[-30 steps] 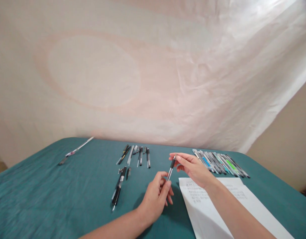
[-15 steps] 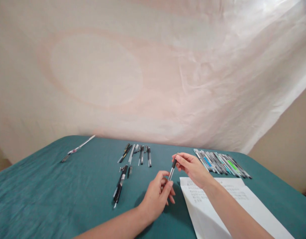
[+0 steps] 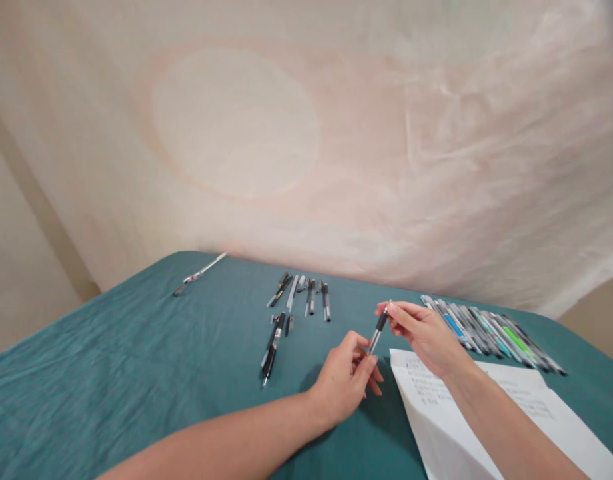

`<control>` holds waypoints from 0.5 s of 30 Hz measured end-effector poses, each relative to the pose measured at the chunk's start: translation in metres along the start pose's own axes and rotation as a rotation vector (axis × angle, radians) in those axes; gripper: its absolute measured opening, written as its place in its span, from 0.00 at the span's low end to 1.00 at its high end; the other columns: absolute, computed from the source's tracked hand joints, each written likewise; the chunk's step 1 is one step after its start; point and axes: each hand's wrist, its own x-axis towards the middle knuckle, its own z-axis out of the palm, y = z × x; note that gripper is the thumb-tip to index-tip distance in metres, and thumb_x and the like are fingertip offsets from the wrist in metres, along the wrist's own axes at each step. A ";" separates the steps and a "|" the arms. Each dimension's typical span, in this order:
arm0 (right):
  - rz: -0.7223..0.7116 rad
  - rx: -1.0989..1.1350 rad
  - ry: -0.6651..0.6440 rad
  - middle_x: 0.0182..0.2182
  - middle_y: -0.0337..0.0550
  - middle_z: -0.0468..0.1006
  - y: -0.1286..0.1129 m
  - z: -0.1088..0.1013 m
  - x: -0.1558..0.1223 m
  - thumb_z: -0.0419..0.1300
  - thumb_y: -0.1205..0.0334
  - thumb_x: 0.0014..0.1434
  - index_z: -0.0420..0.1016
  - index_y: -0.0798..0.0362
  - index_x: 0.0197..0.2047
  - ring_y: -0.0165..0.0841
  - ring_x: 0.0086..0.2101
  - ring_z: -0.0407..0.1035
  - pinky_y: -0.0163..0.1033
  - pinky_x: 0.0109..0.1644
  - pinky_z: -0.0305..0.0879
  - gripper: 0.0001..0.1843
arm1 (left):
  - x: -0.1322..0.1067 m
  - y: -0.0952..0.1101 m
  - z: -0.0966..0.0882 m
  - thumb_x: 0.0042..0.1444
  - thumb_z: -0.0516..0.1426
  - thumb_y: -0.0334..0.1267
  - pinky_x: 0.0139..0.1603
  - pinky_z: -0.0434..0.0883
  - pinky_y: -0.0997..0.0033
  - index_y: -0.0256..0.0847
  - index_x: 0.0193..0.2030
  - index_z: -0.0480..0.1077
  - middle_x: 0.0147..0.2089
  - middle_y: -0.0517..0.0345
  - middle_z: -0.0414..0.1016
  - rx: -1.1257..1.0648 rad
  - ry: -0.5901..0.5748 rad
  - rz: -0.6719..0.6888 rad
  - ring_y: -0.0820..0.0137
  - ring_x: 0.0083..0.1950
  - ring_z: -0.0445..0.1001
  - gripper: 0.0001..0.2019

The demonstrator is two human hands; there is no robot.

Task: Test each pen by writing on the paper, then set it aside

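Between my two hands, a clear-barrelled pen (image 3: 378, 330) with a black grip is held at a slant above the table. My left hand (image 3: 345, 377) pinches its lower, clear end between thumb and fingers. At the upper end, the fingertips of my right hand (image 3: 424, 333) close on the tip beside the black grip. Under my right forearm lies a white sheet of paper (image 3: 456, 427) with handwriting. Left of my hands, black pens (image 3: 272, 350) rest close together on the green cloth, a loose cap (image 3: 290, 325) beside them.
Several pens and caps (image 3: 311, 297) lie in a group toward the back. A row of many-coloured pens (image 3: 491, 333) spreads at the right, behind the paper. A thin pen-like item (image 3: 199, 275) lies far left. Green cloth (image 3: 186, 360) covers the table, and a pale sheet (image 3: 356, 167) hangs behind it.
The view has swung left, so everything sits further right in the picture. Both hands keep hold of the same pen in nearly the same pose.
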 end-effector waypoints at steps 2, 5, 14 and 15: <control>-0.014 -0.046 0.023 0.30 0.45 0.76 0.001 0.001 0.000 0.62 0.51 0.51 0.78 0.56 0.35 0.27 0.24 0.58 0.35 0.27 0.55 0.16 | 0.000 0.001 0.001 0.59 0.48 0.38 0.16 0.61 0.83 0.40 0.40 0.56 0.27 0.62 0.69 -0.001 0.006 -0.006 0.75 0.22 0.72 0.05; -0.037 -0.169 0.071 0.24 0.43 0.73 0.004 0.002 -0.001 0.59 0.49 0.53 0.76 0.56 0.35 0.28 0.23 0.59 0.35 0.26 0.56 0.17 | 0.000 0.001 0.002 0.59 0.48 0.39 0.16 0.62 0.83 0.40 0.40 0.56 0.26 0.62 0.69 -0.023 0.007 -0.023 0.75 0.21 0.72 0.06; -0.534 -0.954 -0.023 0.38 0.45 0.74 0.012 0.009 -0.008 0.46 0.65 0.61 0.62 0.50 0.54 0.36 0.36 0.70 0.40 0.39 0.64 0.18 | 0.003 0.001 0.001 0.58 0.50 0.44 0.14 0.61 0.83 0.41 0.42 0.53 0.25 0.65 0.66 -0.132 0.031 -0.058 0.74 0.19 0.71 0.12; -0.566 -1.027 -0.065 0.40 0.45 0.74 0.013 0.009 -0.008 0.46 0.67 0.61 0.63 0.50 0.54 0.37 0.39 0.69 0.41 0.40 0.64 0.18 | 0.003 0.001 0.001 0.58 0.50 0.44 0.14 0.62 0.82 0.41 0.42 0.53 0.25 0.65 0.67 -0.123 0.016 -0.058 0.74 0.19 0.71 0.12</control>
